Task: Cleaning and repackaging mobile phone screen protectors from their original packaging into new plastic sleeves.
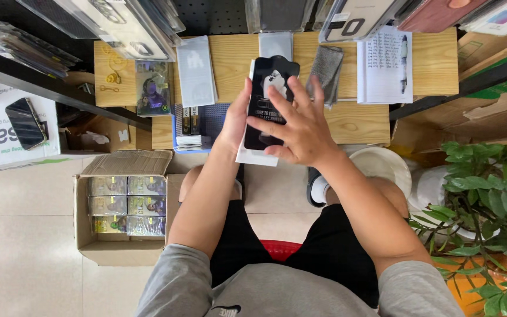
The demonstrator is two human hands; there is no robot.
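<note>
**Flat black packet held over a low wooden bench**

A pale tiled floor (24,199) runs under a low wooden bench (236,64), whose far edge is cut off by hanging racks of phone cases (124,23) along the top of the view. Seen from above, the seated person holds a flat black packet (268,88) upright in front of the bench, above the knees. The left hand (236,120) grips its left edge; most of those fingers are hidden behind the packet. A white card or envelope (253,155) shows below the black packet, and whether it is a separate piece cannot be told. The right hand (297,126) lies spread across the packet's lower front, fingers splayed and touching it, not closed around it.

On the bench lie a grey cloth (327,67), a white sleeve (196,70) and a lined notepad (385,61) with a pen. A blue tray (213,117) sits partly hidden by the left wrist. An open cardboard box (125,214) of shrink-wrapped packs stands on the floor to the left. A leafy plant (491,194) is cut off at the right edge.
</note>
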